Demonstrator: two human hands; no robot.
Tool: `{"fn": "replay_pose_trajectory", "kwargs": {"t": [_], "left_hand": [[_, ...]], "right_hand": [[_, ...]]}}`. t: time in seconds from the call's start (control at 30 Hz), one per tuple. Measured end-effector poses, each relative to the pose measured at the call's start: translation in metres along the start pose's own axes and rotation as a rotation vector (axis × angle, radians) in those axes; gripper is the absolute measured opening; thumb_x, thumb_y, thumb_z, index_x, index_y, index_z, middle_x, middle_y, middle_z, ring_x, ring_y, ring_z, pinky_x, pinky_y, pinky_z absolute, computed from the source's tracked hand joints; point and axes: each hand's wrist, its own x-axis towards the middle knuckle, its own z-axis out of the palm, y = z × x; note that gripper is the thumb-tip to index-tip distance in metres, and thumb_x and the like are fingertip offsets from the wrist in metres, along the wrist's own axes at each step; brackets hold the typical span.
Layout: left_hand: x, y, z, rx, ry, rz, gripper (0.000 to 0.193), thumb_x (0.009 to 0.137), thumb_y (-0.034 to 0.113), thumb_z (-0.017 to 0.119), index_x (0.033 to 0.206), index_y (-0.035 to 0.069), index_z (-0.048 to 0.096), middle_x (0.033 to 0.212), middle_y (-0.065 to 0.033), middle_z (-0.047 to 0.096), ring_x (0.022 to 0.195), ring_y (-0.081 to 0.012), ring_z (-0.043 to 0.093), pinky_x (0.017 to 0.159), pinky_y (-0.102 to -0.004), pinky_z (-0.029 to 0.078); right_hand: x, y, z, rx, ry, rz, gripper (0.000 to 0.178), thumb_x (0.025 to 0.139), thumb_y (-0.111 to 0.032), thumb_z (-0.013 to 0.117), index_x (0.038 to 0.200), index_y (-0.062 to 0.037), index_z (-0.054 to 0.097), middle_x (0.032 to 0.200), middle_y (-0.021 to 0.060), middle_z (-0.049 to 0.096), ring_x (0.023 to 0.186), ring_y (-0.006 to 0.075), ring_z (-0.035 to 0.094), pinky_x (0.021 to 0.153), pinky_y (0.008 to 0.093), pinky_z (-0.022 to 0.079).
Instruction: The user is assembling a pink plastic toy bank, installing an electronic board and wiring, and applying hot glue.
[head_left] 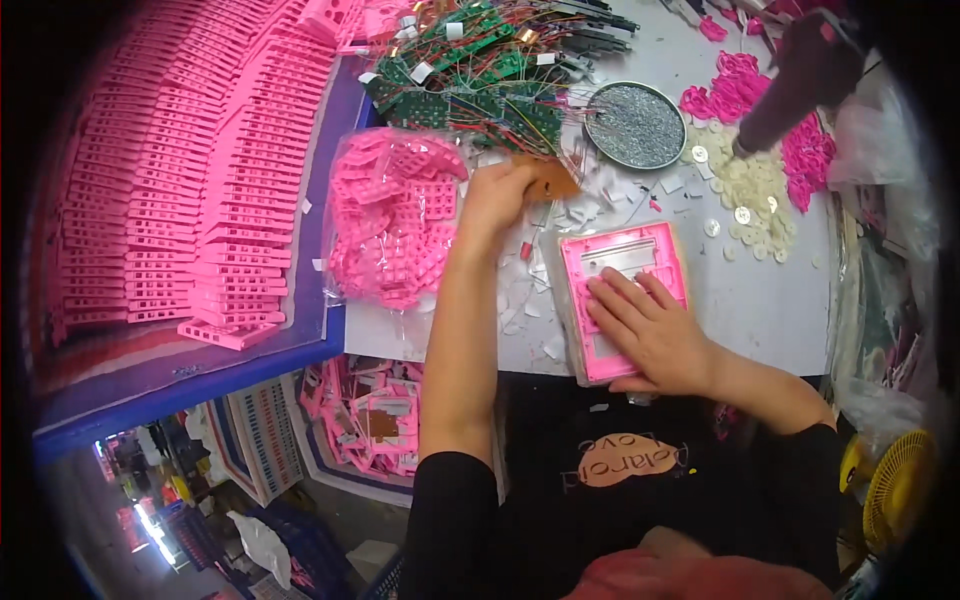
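Observation:
My left hand (490, 205) is closed on the edge of a flat brown board (552, 180), beside the pile of green circuit boards (430, 112) with thin red wires. My right hand (655, 340) lies flat with fingers stretched over a pink plastic casing (577, 290). The casing, with a silvery panel inside its rim, rests on a pad at the table's front edge. Left of my left hand sits a clear bag of pink keypad pieces (395, 215).
Stacked pink casings (150, 180) fill a blue-edged surface at left. A round tin of tiny metal screws (635, 125) stands at the back, near pale round discs (755, 195), pink pieces (805, 165) and a dark tool (800, 85) hanging above. Below left is a bin of pink frames (370, 410).

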Motion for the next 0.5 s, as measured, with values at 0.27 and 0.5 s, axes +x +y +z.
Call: {"fn": "replay_pose_trajectory", "kwargs": {"t": [0.27, 0.5], "left_hand": [[-0.119, 0.046, -0.05, 0.414, 0.583, 0.767, 0.015, 0.096, 0.008, 0.061, 0.103, -0.003, 0.068, 0.088, -0.0114, 0.068, 0.078, -0.0184, 0.064, 0.073, -0.0299, 0.049], [-0.134, 0.019, -0.021, -0.459, 0.195, 0.621, 0.026, 0.102, 0.004, 0.053, 0.127, -0.004, 0.057, 0.117, -0.0101, 0.065, 0.104, -0.016, 0.063, 0.094, -0.0309, 0.049]], "right_hand": [[0.012, 0.021, -0.024, 0.342, 0.476, -0.202, 0.036, 0.079, -0.016, 0.078, 0.111, -0.0045, 0.066, 0.112, 0.0134, 0.064, 0.102, 0.0317, 0.061, 0.088, 0.0434, 0.05], [0.054, 0.022, -0.08, 0.549, 0.776, -0.024, 0.01, 0.083, -0.013, 0.075, 0.083, -0.0045, 0.069, 0.07, 0.0059, 0.063, 0.065, 0.0213, 0.058, 0.059, 0.0347, 0.043]]}}
